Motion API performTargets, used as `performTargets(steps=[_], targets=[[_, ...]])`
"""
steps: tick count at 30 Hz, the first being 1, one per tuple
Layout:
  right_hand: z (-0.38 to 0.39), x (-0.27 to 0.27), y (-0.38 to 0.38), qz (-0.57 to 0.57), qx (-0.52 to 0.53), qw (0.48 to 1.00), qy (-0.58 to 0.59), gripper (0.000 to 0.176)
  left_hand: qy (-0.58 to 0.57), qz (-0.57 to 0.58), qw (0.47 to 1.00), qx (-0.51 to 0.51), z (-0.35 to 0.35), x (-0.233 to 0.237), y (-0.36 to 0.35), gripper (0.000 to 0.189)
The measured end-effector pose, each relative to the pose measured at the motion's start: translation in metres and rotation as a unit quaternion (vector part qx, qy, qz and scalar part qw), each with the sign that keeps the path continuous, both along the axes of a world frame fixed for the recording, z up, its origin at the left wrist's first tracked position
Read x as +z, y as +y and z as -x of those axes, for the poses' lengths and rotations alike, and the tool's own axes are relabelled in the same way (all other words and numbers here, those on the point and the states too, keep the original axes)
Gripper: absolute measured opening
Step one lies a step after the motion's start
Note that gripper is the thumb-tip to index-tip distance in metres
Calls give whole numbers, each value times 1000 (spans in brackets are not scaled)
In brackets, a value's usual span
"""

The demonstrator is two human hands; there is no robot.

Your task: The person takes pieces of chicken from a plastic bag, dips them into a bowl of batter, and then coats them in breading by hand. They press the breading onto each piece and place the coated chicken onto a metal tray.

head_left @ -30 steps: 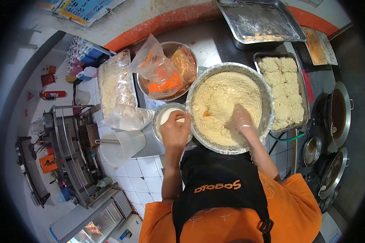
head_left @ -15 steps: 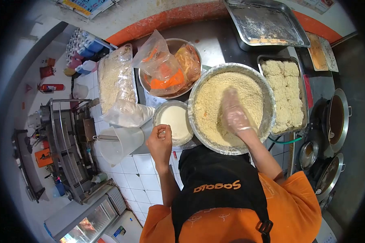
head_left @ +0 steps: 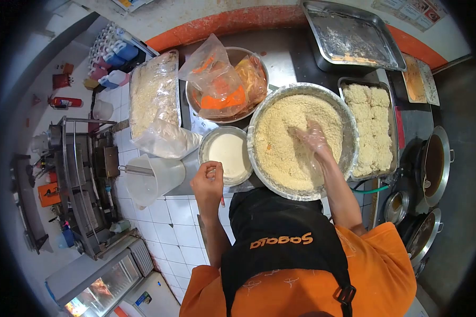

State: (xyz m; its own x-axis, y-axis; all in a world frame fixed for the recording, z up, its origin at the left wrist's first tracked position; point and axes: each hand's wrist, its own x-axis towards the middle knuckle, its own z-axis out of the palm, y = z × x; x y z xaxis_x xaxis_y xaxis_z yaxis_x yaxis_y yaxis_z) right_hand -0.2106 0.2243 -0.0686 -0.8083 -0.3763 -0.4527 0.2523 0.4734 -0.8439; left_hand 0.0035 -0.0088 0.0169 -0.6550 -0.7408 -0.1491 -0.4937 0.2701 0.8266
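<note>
A wide metal bowl (head_left: 349, 158) holds pale yellow crumbs (head_left: 280, 124). My right hand (head_left: 313, 138), in a clear plastic glove, reaches into the crumbs with its fingers spread and bent, fingertips at their surface. Bare and loosely curled, my left hand (head_left: 207, 182) hovers by the lower left edge of a smaller bowl of creamy white liquid (head_left: 227, 153); nothing shows in its fingers. Right of the large bowl lies a tray of crumb-coated pieces (head_left: 362, 127).
Behind stands a bowl with plastic bags of orange contents (head_left: 222, 98). To the left are a crumb-filled tray (head_left: 156, 92), a plastic bag (head_left: 166, 140) and a clear jug (head_left: 158, 179). An empty metal tray (head_left: 354, 37) is at the back right, large pans (head_left: 438, 166) at far right.
My right hand has lifted a little and shifted slightly right in the bowl, its fingers now spread instead of blurred over the crumbs. My left hand has barely moved.
</note>
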Motion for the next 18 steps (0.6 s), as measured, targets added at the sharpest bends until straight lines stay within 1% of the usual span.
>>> performTargets(steps=[2,3,5,6,7,8,9,10,12,13,14,15,16,17,18], targets=[[-5,1,3,6,-131,990,48,45,9,23,1000,-5,-1,-2,-1,15],[1,0,9,6,-126,991,48,45,10,22,1000,-1,0,2,0,15],[13,0,26,-16,-25,989,146,49,-7,-14,1000,20,3,13,2,15],[3,68,16,-8,-12,993,120,55,-8,-16,1000,18,1,10,1,15],[-4,89,8,-10,-15,993,120,55,-2,3,1000,5,0,4,-1,14],[-9,102,1,-41,12,986,164,57,4,22,1000,-9,0,1,-1,14],[-14,107,0,-71,39,975,206,60,4,19,1000,-12,2,4,1,14],[-18,106,1,-73,35,975,208,60,-8,12,1000,-10,6,10,3,14],[-32,95,4,41,95,974,199,64,-22,3,1000,-9,8,12,4,13],[-40,83,11,40,95,975,198,64,-11,24,999,-30,7,9,3,15],[-45,67,21,-89,90,952,278,72,1,46,998,-48,5,5,1,17],[-50,49,26,-215,84,907,352,80,0,47,998,-45,3,-2,-1,17],[-58,30,26,-213,86,908,350,80,32,79,994,-61,-1,-11,-3,16],[-67,10,26,-338,127,875,324,76,63,112,988,-81,-3,-15,-5,16],[-71,5,24,-457,163,825,290,72,62,110,988,-87,-1,-10,-4,16]])
